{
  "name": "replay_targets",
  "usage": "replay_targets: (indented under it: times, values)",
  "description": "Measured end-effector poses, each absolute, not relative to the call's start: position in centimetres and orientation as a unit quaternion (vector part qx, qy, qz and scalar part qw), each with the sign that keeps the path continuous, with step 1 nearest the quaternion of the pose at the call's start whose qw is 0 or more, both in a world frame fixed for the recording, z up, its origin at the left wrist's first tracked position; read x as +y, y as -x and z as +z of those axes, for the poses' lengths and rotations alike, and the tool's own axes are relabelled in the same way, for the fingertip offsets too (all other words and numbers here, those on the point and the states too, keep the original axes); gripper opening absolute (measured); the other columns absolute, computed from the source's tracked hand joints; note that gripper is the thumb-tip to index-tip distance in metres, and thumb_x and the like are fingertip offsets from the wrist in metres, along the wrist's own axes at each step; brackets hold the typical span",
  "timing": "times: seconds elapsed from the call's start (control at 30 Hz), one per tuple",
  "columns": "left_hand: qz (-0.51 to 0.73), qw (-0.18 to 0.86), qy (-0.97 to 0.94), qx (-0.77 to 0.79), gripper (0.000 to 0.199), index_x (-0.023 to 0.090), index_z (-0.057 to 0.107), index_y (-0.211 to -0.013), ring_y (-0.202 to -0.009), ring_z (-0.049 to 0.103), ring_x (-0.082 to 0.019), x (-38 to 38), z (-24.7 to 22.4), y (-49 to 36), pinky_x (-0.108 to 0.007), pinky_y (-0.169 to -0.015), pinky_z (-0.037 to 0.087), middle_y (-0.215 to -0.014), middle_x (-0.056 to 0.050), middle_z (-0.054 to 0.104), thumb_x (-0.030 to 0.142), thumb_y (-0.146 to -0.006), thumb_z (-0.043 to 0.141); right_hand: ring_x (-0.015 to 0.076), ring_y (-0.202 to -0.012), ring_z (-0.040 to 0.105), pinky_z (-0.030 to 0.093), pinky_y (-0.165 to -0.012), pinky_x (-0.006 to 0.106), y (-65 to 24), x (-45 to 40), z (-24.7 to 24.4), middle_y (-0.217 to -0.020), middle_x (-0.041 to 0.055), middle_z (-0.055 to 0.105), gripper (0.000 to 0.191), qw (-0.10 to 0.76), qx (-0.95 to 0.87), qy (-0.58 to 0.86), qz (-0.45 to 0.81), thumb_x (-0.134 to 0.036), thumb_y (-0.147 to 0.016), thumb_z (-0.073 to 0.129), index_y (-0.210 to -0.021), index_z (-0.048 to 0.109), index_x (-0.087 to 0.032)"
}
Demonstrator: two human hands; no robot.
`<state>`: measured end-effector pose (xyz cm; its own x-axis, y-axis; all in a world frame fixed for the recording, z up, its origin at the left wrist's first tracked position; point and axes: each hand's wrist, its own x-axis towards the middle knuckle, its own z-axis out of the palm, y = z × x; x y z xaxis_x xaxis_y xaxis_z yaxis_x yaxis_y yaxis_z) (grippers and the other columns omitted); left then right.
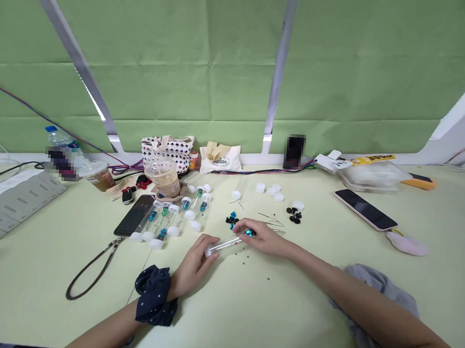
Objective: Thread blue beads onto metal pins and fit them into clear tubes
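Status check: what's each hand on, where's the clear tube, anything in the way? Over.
Left hand gripping clear tube by its white end. Right hand at the other end, beside a blue piece. Loose small discs nearby.

A tube [225,244] spans the left hand [196,261] and the right hand [265,240] — on the table [306,315], capped tubes [166,225] lie to its left, a phone [134,216] left of those, loose caps [271,191] behind it, a second phone [365,210] well right

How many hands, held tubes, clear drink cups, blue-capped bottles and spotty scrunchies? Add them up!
Left hand plus right hand: 2
Held tube: 1
Clear drink cups: 2
Blue-capped bottle: 1
Spotty scrunchie: 1
Total: 7
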<state>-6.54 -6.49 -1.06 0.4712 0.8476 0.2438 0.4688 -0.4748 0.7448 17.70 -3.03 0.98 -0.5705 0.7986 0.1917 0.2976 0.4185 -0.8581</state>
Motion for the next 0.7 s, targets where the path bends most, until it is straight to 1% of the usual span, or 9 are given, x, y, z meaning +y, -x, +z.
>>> replay_targets:
  times: [0.1,0.17,0.27,0.37,0.43,0.5,0.57,0.63,0.7]
  values:
    - [0.306,0.306,-0.804,0.408,0.028,0.020,0.051,-0.111,-0.095,0.052,-0.021,-6.6,-1.2,6.6,-0.034,-0.084,0.042,-0.105,-0.009,0.055,0.034,-0.088,0.042,0.0177,-0.096,0.055,0.043,-0.084,0.032,-16.9,-3.5,0.9,-0.107,0.0060,0.059,0.024,0.290,-0.811,0.324,0.392,-0.029,-0.089,0.042,-0.108,0.055,-0.023]
    - [0.296,0.317,-0.791,0.431,0.030,0.021,0.048,-0.114,-0.086,0.053,-0.019,-6.5,-1.5,6.8,-0.032,-0.078,0.043,-0.104,-0.008,0.056,0.035,-0.088,0.041,0.0177,-0.098,0.055,0.042,-0.085,0.032,-16.7,-3.6,1.0,-0.109,0.0058,0.058,0.025,0.290,-0.813,0.322,0.390,-0.031,-0.090,0.040,-0.110,0.054,-0.023]
    - [0.294,0.336,-0.765,0.465,0.033,0.021,0.046,-0.117,-0.075,0.051,-0.016,-6.3,-2.0,7.1,-0.030,-0.071,0.043,-0.098,-0.005,0.057,0.037,-0.088,0.041,0.0169,-0.096,0.055,0.043,-0.082,0.030,-17.3,-2.8,1.1,-0.106,0.0057,0.059,0.026,0.349,-0.777,0.354,0.387,-0.032,-0.093,0.033,-0.106,0.054,-0.023]
    - [0.322,0.360,-0.736,0.474,0.032,0.021,0.047,-0.115,-0.077,0.050,-0.016,-6.0,-2.4,7.3,-0.028,-0.072,0.041,-0.094,-0.004,0.056,0.039,-0.088,0.041,0.0172,-0.086,0.056,0.043,-0.076,0.030,-19.1,-0.6,0.3,-0.094,0.0057,0.061,0.022,0.433,-0.731,0.451,0.273,-0.031,-0.091,0.037,-0.096,0.056,-0.020]
    - [0.344,0.380,-0.716,0.475,0.032,0.021,0.047,-0.113,-0.079,0.050,-0.016,-5.9,-2.6,7.3,-0.027,-0.073,0.041,-0.093,-0.004,0.055,0.040,-0.088,0.042,0.0171,-0.078,0.053,0.043,-0.075,0.032,-20.6,1.2,-0.7,-0.092,0.0061,0.061,0.018,0.444,-0.716,0.508,0.179,-0.030,-0.087,0.043,-0.093,0.057,-0.019]
    - [0.356,0.393,-0.702,0.476,0.032,0.020,0.048,-0.112,-0.079,0.049,-0.016,-5.8,-2.5,7.3,-0.027,-0.074,0.040,-0.092,-0.003,0.055,0.041,-0.087,0.043,0.0179,-0.078,0.053,0.042,-0.077,0.033,-21.7,2.7,-1.7,-0.090,0.0063,0.061,0.017,0.418,-0.721,0.537,0.136,-0.028,-0.085,0.046,-0.093,0.058,-0.019]
    - [0.357,0.399,-0.697,0.477,0.033,0.020,0.048,-0.111,-0.078,0.049,-0.016,-5.8,-2.5,7.2,-0.027,-0.073,0.039,-0.091,-0.003,0.055,0.042,-0.087,0.044,0.0204,-0.089,0.053,0.041,-0.083,0.036,-22.1,3.7,-2.6,-0.096,0.0079,0.062,0.022,0.369,-0.738,0.552,0.120,-0.029,-0.084,0.046,-0.099,0.059,-0.019]
    - [0.356,0.402,-0.695,0.479,0.033,0.020,0.048,-0.111,-0.078,0.048,-0.016,-5.9,-2.3,7.2,-0.027,-0.073,0.039,-0.091,-0.003,0.055,0.042,-0.086,0.045,0.0240,-0.108,0.047,0.036,-0.092,0.041,-21.8,4.0,-3.1,-0.115,0.0091,0.058,0.032,0.295,-0.777,0.545,0.112,-0.033,-0.086,0.044,-0.113,0.056,-0.020]
    - [0.356,0.405,-0.693,0.479,0.033,0.020,0.048,-0.111,-0.078,0.048,-0.016,-5.9,-2.3,7.2,-0.027,-0.074,0.038,-0.092,-0.003,0.054,0.042,-0.086,0.044,0.0268,-0.126,0.031,0.025,-0.101,0.049,-21.1,3.9,-3.4,-0.135,0.0065,0.045,0.042,0.213,-0.816,0.526,0.108,-0.039,-0.090,0.036,-0.129,0.045,-0.025]
